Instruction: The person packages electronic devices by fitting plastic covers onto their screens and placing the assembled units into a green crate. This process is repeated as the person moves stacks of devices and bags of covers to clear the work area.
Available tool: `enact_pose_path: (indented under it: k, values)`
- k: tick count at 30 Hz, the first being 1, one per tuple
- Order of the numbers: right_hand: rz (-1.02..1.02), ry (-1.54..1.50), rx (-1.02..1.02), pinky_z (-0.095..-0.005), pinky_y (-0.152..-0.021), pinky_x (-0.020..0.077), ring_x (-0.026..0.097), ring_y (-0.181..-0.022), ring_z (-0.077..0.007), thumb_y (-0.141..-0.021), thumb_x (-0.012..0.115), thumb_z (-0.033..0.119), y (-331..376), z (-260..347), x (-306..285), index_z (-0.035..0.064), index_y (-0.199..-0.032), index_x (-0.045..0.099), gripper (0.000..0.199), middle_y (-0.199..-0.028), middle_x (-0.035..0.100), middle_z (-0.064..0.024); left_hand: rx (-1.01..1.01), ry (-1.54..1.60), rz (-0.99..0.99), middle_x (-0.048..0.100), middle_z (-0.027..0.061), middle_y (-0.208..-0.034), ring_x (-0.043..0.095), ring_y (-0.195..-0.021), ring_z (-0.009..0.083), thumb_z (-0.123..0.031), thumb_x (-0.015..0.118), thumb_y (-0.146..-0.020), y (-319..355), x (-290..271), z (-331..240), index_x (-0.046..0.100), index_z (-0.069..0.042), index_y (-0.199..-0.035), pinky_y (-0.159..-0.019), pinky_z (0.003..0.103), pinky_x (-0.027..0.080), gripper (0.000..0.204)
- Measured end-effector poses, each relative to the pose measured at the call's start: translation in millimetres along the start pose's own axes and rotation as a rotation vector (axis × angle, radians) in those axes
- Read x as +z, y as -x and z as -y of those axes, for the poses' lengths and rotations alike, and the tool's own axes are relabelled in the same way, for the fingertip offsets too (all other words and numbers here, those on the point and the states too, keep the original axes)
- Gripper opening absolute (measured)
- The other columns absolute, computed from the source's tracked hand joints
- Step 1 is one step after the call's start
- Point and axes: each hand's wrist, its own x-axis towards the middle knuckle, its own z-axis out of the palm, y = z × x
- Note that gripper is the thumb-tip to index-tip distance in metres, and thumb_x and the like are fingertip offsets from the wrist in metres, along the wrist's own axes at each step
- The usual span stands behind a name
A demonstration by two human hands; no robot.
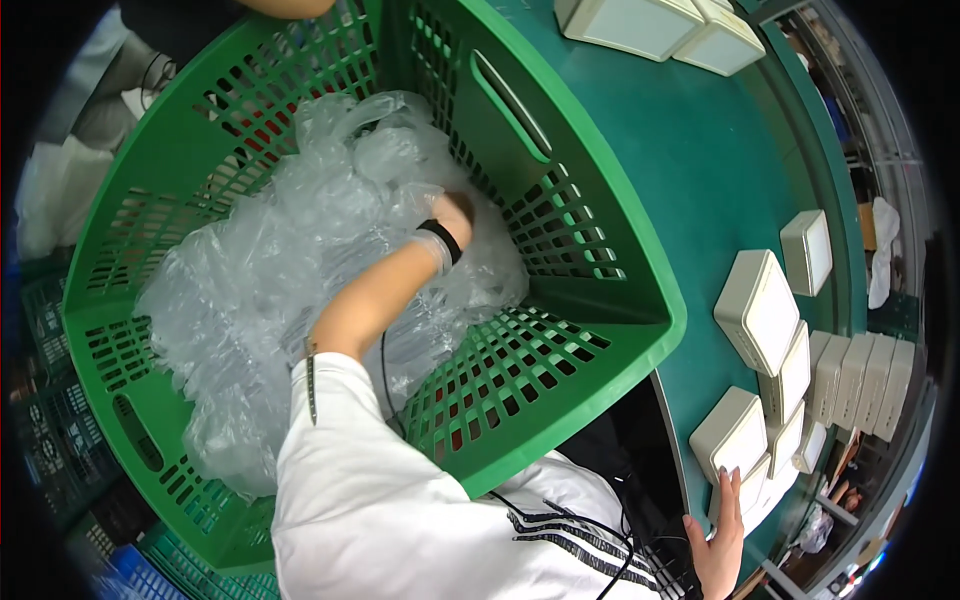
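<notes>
My left arm reaches down into a large green plastic basket [600, 165] filled with clear plastic bags [300, 220]. A black wristband circles that wrist. My left hand [455, 212] is sunk among the bags near the basket's right wall, and its fingers are hidden, so any grip cannot be seen. At the lower right, my right hand [718, 545] has its fingers stretched out, the tips against a white box [728, 432] on the green work surface.
Several more white boxes stand in a group on the green conveyor-like surface [680, 150], including an upright row [870, 385] at its right edge. Other white boxes [640, 25] lie at the far end. Dark crates [60, 400] are stacked at left. Part of another person's arm [290, 8] shows at the top.
</notes>
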Motion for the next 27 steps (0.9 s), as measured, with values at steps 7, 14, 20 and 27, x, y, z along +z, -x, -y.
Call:
enact_pose_path:
  k: [7, 14, 20, 27]
  values:
    - [-0.05, 0.028, -0.049, -0.0424, -0.107, 0.0313, 0.033, -0.134, -0.0404, -0.086, 0.062, 0.015, -5, 3, -7, 0.0065, -0.142, 0.036, 0.063, -0.144, 0.035, -0.025, -0.337, -0.14, -0.633, 0.042, 0.0193, -0.137, 0.06, -0.095, 0.0402, -0.041, 0.082, -0.06, 187, -85, 96, 0.033, -0.021, -0.141, -0.071, 0.051, 0.049, 0.097]
    - [-0.072, 0.009, -0.104, -0.0431, -0.107, 0.0312, 0.034, -0.134, -0.0403, -0.083, 0.063, 0.012, -20, 5, -9, 0.0096, -0.143, 0.037, 0.065, -0.145, 0.035, -0.0247, -0.726, 0.809, -0.303, 0.049, 0.0275, -0.127, 0.056, -0.106, 0.0425, -0.006, 0.073, -0.067, 172, 39, 272, 0.003, -0.019, -0.149, -0.089, 0.049, 0.045, 0.109]
    - [-0.064, 0.065, -0.048, -0.0426, -0.107, 0.0313, 0.034, -0.134, -0.0398, -0.083, 0.064, 0.01, -13, 2, -10, 0.0098, -0.143, 0.037, 0.066, -0.145, 0.034, -0.0239, -0.484, 0.631, -0.549, 0.063, 0.026, -0.106, 0.059, -0.101, 0.0394, -0.014, 0.059, -0.074, 46, 1, 183, 0.061, 0.004, -0.104, -0.086, 0.049, 0.045, 0.034]
    - [-0.091, 0.056, -0.053, -0.0431, -0.108, 0.0304, 0.032, -0.135, -0.0393, -0.085, 0.066, 0.015, -12, 6, 1, 0.011, -0.144, 0.035, 0.067, -0.147, 0.032, -0.0232, -0.539, 0.639, -0.579, 0.065, 0.0173, -0.091, 0.061, -0.089, 0.0331, -0.019, 0.055, -0.082, -65, 3, 32, 0.067, -0.008, -0.092, -0.071, 0.046, 0.046, 0.019]
